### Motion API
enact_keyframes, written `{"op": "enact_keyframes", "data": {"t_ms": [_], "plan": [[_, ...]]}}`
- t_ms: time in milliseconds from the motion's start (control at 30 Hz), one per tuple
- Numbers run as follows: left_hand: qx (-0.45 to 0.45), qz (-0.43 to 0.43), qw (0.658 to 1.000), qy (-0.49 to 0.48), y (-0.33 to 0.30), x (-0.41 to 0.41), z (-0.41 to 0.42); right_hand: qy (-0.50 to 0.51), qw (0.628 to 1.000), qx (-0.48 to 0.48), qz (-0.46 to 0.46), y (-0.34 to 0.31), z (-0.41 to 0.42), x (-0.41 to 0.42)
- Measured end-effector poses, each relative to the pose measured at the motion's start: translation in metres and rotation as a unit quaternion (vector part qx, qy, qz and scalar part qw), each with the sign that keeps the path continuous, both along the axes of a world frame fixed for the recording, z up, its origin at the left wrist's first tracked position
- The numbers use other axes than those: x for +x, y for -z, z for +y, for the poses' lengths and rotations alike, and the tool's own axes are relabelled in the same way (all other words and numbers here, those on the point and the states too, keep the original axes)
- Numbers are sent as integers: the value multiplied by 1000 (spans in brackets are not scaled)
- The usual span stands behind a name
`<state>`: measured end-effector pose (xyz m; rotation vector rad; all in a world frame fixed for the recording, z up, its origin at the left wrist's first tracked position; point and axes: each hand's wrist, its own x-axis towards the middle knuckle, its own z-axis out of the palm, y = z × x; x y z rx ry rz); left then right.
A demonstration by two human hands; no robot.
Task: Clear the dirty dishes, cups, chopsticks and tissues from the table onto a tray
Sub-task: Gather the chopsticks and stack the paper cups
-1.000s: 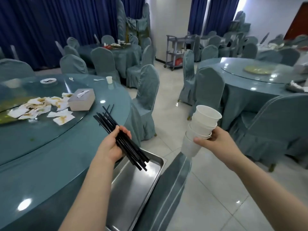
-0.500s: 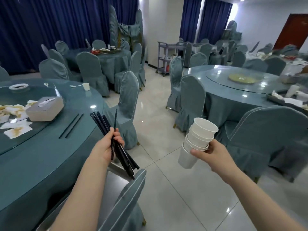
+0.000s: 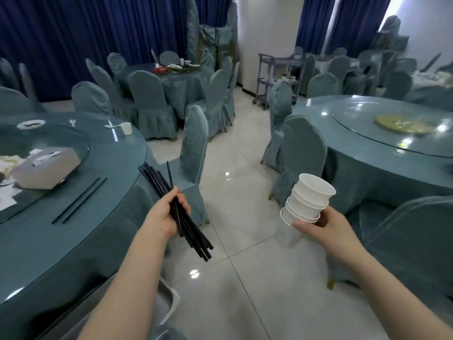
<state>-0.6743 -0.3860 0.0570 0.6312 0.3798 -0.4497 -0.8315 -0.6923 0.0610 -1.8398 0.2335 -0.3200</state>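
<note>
My left hand (image 3: 164,217) grips a bundle of several black chopsticks (image 3: 157,179) beside the round table (image 3: 49,241). My right hand (image 3: 326,229) holds a stack of white paper cups (image 3: 307,201) over the floor. A pair of black chopsticks (image 3: 79,200) lies on the table near its edge. A single white cup (image 3: 126,128), a white spoon (image 3: 111,126) and a small plate (image 3: 31,124) sit at the far side. Used tissues (image 3: 6,165) lie at the left edge. The metal tray (image 3: 169,301) shows under my left forearm.
A grey tissue box (image 3: 46,169) stands on the table's glass turntable. A covered chair (image 3: 192,163) is by the table ahead of my left hand. Another round table (image 3: 382,163) with chairs is on the right, and a grey cart (image 3: 277,74) stands at the back.
The view has swung and shifted along the table; the tray has slid down to the bottom of the frame. Both hands keep their chopsticks and cups, and the loose pair of chopsticks came into view.
</note>
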Motion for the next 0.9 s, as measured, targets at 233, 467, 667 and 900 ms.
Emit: {"op": "enact_keyframes", "data": {"t_ms": [233, 467, 667, 900], "plan": [[-5, 17, 994, -107, 16, 67, -13, -101, 995, -6, 7, 14, -50, 149], [16, 35, 970, -238, 29, 115, 0, -235, 971, 4, 34, 28, -42, 304], [44, 48, 942, -330, 41, 164, 47, -340, 939, 9, 57, 44, 20, 412], [210, 48, 912, -349, 49, 253, 116, -386, 919, -8, 78, 46, 102, 533]]}}
